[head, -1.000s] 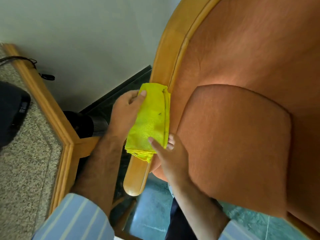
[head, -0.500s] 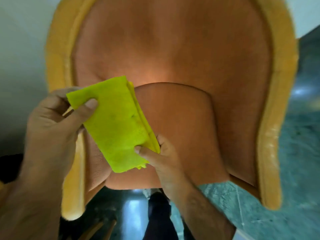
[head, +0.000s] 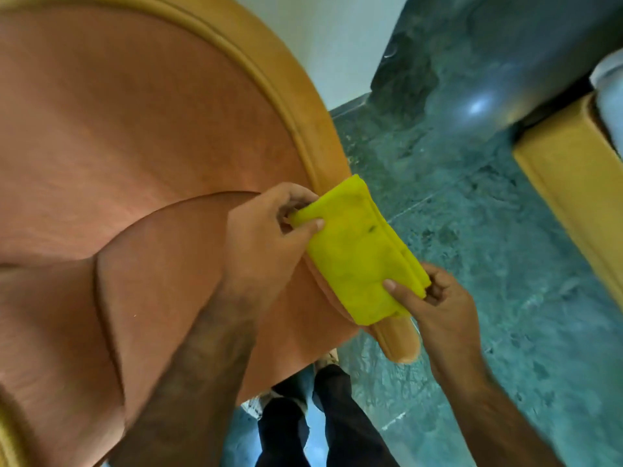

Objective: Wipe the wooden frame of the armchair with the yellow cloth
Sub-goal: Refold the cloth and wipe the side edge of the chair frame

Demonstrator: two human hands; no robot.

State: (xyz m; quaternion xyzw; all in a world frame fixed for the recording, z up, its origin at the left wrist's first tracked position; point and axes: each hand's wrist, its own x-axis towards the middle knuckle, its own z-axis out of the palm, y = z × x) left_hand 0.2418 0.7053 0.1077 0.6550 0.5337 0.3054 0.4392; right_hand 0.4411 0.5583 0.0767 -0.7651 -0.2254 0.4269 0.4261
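Yellow cloth [head: 357, 254], folded, pinched at both ends: left hand [head: 266, 230] grip closed on its 10 o'clock corner, right hand [head: 435, 298] closed on the 4 o'clock edge. Cloth lies on the wooden frame [head: 296, 106] of the chair's right rail. Wiping under way; next likely a stroke toward the rail tip at 5 o'clock. Forearms converge from below.

Wooden frame [head: 286, 96] — a stretch is covered by the yellow cloth [head: 357, 254]; only the rounded tip shows below it. The frame's far side is cut off at the left edge. Fingers of both hands are hidden behind the cloth — grip unresolved there.
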